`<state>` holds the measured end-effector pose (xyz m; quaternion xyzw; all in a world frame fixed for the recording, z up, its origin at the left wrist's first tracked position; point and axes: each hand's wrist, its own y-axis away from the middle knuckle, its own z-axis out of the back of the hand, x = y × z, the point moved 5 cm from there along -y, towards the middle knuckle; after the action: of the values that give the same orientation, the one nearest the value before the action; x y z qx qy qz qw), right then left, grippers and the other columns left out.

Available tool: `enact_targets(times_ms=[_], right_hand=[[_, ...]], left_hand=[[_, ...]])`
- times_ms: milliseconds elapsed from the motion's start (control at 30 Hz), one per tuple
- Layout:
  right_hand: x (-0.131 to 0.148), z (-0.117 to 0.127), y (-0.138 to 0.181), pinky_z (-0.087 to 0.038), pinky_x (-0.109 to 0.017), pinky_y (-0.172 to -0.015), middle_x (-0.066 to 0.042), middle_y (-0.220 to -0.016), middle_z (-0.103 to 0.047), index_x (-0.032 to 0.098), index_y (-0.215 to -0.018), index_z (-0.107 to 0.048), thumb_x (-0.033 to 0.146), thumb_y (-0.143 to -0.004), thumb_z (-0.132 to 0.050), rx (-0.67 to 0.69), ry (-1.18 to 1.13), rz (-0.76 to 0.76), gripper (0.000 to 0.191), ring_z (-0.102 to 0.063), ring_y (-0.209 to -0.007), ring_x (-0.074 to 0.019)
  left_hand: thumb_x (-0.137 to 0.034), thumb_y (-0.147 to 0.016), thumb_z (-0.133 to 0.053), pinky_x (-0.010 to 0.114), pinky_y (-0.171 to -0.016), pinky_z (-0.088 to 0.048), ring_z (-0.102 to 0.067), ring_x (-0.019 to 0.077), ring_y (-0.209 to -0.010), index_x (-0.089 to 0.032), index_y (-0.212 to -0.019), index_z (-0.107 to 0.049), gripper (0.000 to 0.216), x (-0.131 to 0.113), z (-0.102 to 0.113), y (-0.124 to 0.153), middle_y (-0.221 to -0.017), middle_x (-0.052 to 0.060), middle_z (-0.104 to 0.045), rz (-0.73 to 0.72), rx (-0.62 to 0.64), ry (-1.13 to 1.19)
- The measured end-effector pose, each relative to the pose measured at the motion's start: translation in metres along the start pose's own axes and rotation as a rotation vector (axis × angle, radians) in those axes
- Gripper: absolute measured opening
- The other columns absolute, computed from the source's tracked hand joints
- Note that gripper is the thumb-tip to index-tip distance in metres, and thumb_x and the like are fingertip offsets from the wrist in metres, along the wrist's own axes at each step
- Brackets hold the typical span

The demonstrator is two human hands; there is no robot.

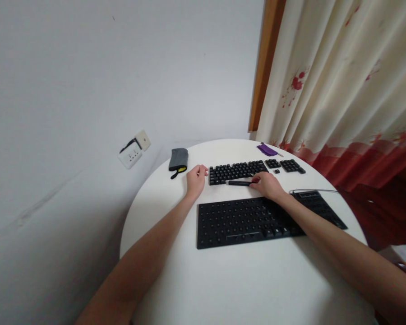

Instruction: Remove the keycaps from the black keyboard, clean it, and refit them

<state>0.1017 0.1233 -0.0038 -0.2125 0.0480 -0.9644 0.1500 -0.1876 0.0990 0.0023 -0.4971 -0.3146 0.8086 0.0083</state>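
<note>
My left hand rests on the white table with its fingers curled in, beside the left end of a block of loose black keycaps. I see nothing held in it. The fingers of my right hand are closed at the right end of a long black space bar, which lies along the front of the keycap block. Nearer to me lies a black keyboard with its key stems bare. My right forearm passes over its right part and hides some of it.
Smaller keycap groups and a single keycap lie right of the main block. A grey pouch stands at the back left, a purple cloth item at the back right. A cable runs behind the keyboard. Wall and curtain border the table.
</note>
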Motion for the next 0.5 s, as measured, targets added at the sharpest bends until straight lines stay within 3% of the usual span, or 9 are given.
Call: enact_targets(times_ms=[333, 500], right_hand=[[0.004, -0.003, -0.014, -0.045, -0.028, -0.072, -0.007, -0.093, -0.075, 0.019, -0.089, -0.075, 0.031, -0.079, -0.074, -0.008, 0.020, 0.019, 0.015, -0.067, -0.086, -0.0219], [0.006, 0.000, -0.011, -0.044, -0.028, -0.074, -0.008, -0.099, -0.073, 0.018, -0.094, -0.072, 0.034, -0.079, -0.074, -0.084, 0.061, 0.045, 0.022, -0.066, -0.090, -0.0221]], left_hand=[[-0.035, -0.096, -0.044, 0.025, -0.059, -0.039, -0.055, 0.0135, -0.059, -0.018, -0.072, -0.065, 0.036, 0.002, -0.002, -0.001, -0.062, 0.000, -0.062, 0.011, 0.010, 0.017], [-0.034, -0.096, -0.044, 0.025, -0.057, -0.038, -0.053, 0.0130, -0.056, -0.018, -0.071, -0.065, 0.036, 0.000, -0.002, 0.000, -0.062, 0.000, -0.062, 0.010, 0.012, 0.007]])
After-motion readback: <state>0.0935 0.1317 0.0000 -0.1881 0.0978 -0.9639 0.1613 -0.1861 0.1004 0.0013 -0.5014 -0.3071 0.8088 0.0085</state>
